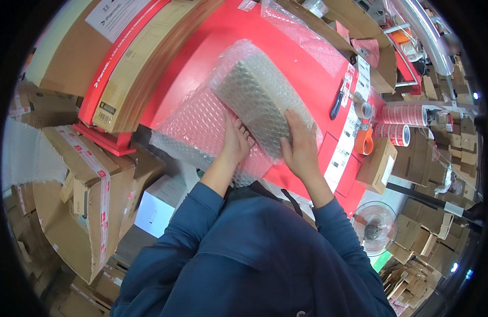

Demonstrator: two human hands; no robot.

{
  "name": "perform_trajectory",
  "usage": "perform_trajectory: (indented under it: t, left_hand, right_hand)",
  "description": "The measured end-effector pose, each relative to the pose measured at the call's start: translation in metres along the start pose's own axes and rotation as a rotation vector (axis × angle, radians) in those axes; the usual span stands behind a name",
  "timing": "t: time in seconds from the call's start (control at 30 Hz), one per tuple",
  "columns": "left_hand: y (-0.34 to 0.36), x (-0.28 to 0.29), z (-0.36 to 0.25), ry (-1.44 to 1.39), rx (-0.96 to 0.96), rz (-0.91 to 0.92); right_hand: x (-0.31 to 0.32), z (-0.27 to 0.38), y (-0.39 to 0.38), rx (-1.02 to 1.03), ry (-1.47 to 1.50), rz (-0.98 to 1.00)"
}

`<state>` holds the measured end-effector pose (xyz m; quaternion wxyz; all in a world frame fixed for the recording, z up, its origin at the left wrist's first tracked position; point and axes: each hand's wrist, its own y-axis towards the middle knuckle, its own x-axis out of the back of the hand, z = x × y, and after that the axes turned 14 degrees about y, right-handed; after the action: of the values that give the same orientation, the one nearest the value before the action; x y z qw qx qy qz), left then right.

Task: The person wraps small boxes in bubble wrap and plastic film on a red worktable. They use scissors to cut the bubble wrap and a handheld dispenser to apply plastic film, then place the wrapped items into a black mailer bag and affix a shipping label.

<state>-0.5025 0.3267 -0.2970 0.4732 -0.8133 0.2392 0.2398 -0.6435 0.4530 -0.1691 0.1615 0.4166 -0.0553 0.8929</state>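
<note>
Bubble-wrapped pkg on red table; R hand spread on near R part, L hand half-curled at L edge, can't tell if pinching. Prob. light, stiff core, slick soft wrap; best hold: both long sides.

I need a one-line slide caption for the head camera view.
Right fingers on a bubble-wrapped package, left fingers at its side, over a red table.
</note>
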Motion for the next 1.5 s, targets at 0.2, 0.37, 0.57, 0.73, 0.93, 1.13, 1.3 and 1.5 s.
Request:
perform_trajectory:
  t: [0.2,0.37,0.57,0.73,0.93,1.13,1.3,1.5]
  left_hand:
    - [0.007,0.011,-0.008,0.091,0.023,0.085]
    - [-0.002,0.021,0.003,0.028,-0.116,0.086]
    - [-0.033,0.005,0.001,-0.068,-0.223,-0.068]
    - [-0.027,-0.037,-0.008,0.473,-0.277,-0.203]
    - [-0.046,-0.014,-0.003,0.264,-0.313,-0.134]
    - [-0.041,0.012,0.034,0.234,-0.217,-0.140]
    - [-0.026,0.013,0.048,0.708,0.112,-0.313]
    - [-0.052,0.002,0.024,0.635,-0.383,-0.287]
  right_hand:
    - [-0.010,0.016,0.002,-0.045,-0.042,-0.037]
    - [-0.032,0.026,-0.007,-0.007,-0.157,0.006]
    - [-0.062,0.033,-0.015,0.037,-0.253,0.001]
    - [-0.040,0.042,-0.012,0.096,-0.198,0.081]
    - [0.027,-0.005,0.050,0.031,0.350,-0.149]
    - [-0.012,-0.049,0.055,-0.342,0.768,0.343]
    - [-0.003,-0.054,0.035,-0.326,0.648,0.195]
    - [-0.006,-0.041,0.013,-0.408,0.472,0.127]
